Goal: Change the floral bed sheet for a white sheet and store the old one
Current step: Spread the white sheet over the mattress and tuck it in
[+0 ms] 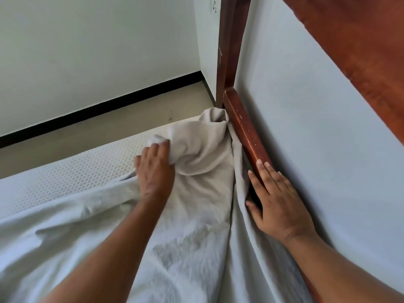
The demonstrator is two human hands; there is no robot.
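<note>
White sheet [192, 215]: spread loose over the mattress [72, 171], far corner still bare. Left hand [156, 171] grips its bunched corner; right hand [277, 204], flat and wide, rests on the bed rail [247, 132]. Step: fitting; next, likely draw the bunch over the corner and tuck.

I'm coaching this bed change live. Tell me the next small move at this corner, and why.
Probably pull the bunched corner of the white sheet toward the bedpost and down over the mattress corner. The left hand grips that bunch while honeycomb mattress edge lies bare beside it; the right hand rests flat against the wooden rail, fingers in the gap.
</note>
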